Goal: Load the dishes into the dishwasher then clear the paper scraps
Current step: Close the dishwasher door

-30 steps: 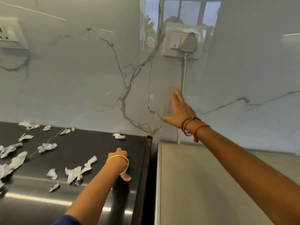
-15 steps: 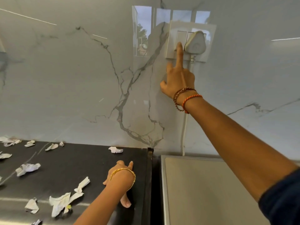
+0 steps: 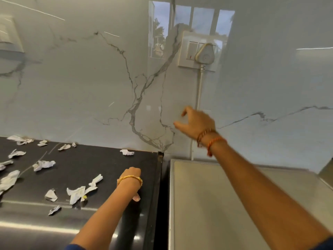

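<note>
- Glossy white marble-patterned wall tile [image 3: 90, 78] with grey veins backs the whole work area; we face it from above the counter.
- Our right hand [image 3: 196, 123] is raised in front of the wall, fingers loosely curled with a gap between thumb and forefinger, holding nothing. The hand is motion-blurred.
- Two braided cord bracelets [image 3: 210, 139], one brown and one orange, sit on the right wrist.
- Our left hand [image 3: 132, 177] rests knuckles-down on the dark polished stone countertop [image 3: 90, 165], fingers curled under; we cannot tell whether anything is held inside it.
- One thin gold bangle [image 3: 129, 178] circles the left wrist.
- Torn white paper scraps [image 3: 79, 193] lie scattered on the countertop, the closest cluster just left of the left hand, one piece [image 3: 127, 152] near the wall behind it, and others spread toward the left edge of view.
- To the right of the countertop, across a dark gap, sits a flat brushed-steel appliance top [image 3: 225, 204]; the right forearm passes over it.
- Above the right hand, a white wall socket plate [image 3: 185, 51] carries a white three-pin plug [image 3: 205, 53], whose white cord [image 3: 199, 98] drops down the wall behind the hand.
</note>
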### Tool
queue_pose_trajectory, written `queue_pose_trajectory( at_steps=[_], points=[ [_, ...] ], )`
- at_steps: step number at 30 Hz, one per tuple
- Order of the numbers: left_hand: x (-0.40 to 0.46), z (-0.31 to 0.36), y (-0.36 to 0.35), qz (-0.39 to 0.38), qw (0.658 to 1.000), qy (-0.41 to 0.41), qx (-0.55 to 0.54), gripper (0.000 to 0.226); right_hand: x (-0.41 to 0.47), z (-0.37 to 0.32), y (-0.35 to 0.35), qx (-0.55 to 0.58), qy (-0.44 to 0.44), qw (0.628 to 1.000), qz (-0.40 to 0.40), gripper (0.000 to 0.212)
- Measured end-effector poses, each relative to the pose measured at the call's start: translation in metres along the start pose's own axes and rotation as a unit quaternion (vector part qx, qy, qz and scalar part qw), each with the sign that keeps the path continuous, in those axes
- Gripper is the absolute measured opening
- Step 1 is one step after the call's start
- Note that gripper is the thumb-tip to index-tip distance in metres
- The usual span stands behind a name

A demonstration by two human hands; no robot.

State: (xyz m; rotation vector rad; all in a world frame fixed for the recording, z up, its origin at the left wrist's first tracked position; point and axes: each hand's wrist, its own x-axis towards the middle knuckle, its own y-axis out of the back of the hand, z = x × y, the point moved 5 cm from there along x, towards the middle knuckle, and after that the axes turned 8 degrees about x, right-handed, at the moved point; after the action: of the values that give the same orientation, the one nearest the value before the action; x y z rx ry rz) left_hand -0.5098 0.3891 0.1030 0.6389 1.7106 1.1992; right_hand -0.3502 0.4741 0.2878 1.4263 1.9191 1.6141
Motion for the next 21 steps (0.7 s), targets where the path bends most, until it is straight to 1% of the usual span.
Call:
queue_pose_trajectory(
  at_steps=[3, 5, 7, 8, 10, 11, 12, 13, 14, 15, 17, 18, 20, 21],
  points=[
    [-0.029, -0.015, -0.016, 0.060, 0.997, 0.002, -0.039, 0.055, -0.086, 0.014, -0.030, 0.082, -0.052, 0.995, -0.024, 0.034],
    [-0.048, -0.019, -0.027, 0.090, 0.995, 0.002, -0.035, 0.048, -0.153, 0.020, -0.052, 0.112, -0.074, 0.989, -0.066, 0.030],
    [-0.065, -0.016, -0.032, 0.091, 0.996, 0.006, -0.011, 0.046, -0.214, 0.028, -0.070, 0.115, -0.099, 0.984, -0.095, 0.025],
    [-0.073, -0.012, -0.031, 0.088, 0.996, 0.001, 0.001, 0.046, -0.239, 0.032, -0.074, 0.120, -0.117, 0.981, -0.098, 0.020],
    [-0.095, 0.003, -0.030, 0.096, 0.995, -0.038, -0.002, 0.047, -0.272, 0.040, -0.074, 0.141, -0.151, 0.975, -0.083, 0.012],
    [-0.108, 0.013, -0.034, 0.099, 0.991, -0.082, -0.041, 0.044, -0.285, 0.044, -0.071, 0.151, -0.166, 0.972, -0.072, 0.009],
    [-0.121, 0.023, -0.041, 0.089, 0.979, -0.130, -0.126, 0.040, -0.295, 0.047, -0.067, 0.159, -0.173, 0.970, -0.063, 0.008],
    [-0.138, 0.033, -0.054, 0.068, 0.956, -0.173, -0.227, 0.034, -0.307, 0.048, -0.062, 0.158, -0.176, 0.970, -0.057, 0.012],
    [-0.155, 0.042, -0.067, 0.068, 0.931, -0.211, -0.292, 0.028, -0.317, 0.048, -0.057, 0.150, -0.176, 0.971, -0.057, 0.016],
    [-0.171, 0.051, -0.077, 0.086, 0.913, -0.239, -0.320, 0.023, -0.325, 0.050, -0.052, 0.138, -0.179, 0.972, -0.059, 0.020],
    [-0.208, 0.067, -0.095, 0.139, 0.885, -0.290, -0.336, 0.013, -0.344, 0.054, -0.042, 0.125, -0.194, 0.971, -0.058, 0.024],
    [-0.227, 0.074, -0.101, 0.166, 0.873, -0.314, -0.335, 0.014, -0.353, 0.057, -0.037, 0.128, -0.203, 0.969, -0.060, 0.027],
    [-0.262, 0.083, -0.107, 0.201, 0.856, -0.369, -0.301, 0.027, -0.372, 0.065, -0.033, 0.143, -0.227, 0.959, -0.085, 0.033],
    [-0.280, 0.088, -0.111, 0.197, 0.853, -0.400, -0.270, 0.040, -0.383, 0.070, -0.033, 0.150, -0.238, 0.954, -0.100, 0.036]
  ],
)
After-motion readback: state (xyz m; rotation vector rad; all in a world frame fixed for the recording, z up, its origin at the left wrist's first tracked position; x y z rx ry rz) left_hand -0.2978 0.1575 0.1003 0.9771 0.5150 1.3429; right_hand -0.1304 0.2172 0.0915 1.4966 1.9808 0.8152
